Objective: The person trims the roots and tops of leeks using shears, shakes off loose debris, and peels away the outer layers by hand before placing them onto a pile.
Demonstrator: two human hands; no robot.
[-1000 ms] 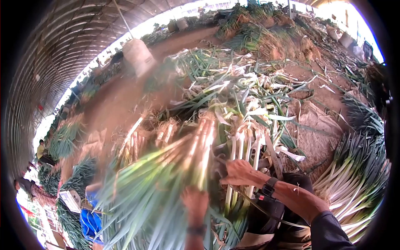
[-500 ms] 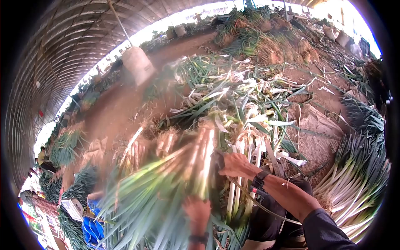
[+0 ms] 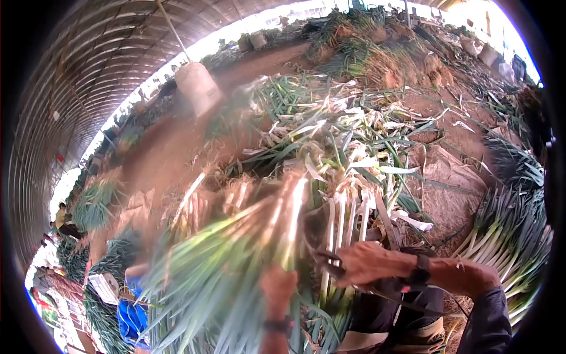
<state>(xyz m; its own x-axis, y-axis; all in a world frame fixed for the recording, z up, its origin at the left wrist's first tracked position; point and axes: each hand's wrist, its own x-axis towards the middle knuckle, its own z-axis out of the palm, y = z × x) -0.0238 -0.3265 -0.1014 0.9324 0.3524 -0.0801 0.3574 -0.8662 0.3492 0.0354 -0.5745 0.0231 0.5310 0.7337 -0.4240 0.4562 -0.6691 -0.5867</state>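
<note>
My left hand is closed round the stalks of green onions, low in the view. Their white root ends point away from me, and long green leaves fan out to the left, blurred. To the right, my right hand is closed on a dark, blade-like tool, whose exact kind I cannot tell. It sits just right of the held stalks, over more white-stemmed green onions between the hands and the leaf heap.
A heap of stripped leaves lies ahead on brown ground. Bundled green onions are piled at right beside a flattened sack. A pale sack-like bundle stands at a pole. Blue plastic lies lower left; a person is far left.
My right hand has moved toward me and to the right with the dark tool, away from the white stalks. My left hand has shifted slightly toward the top and still grips the green onions.
</note>
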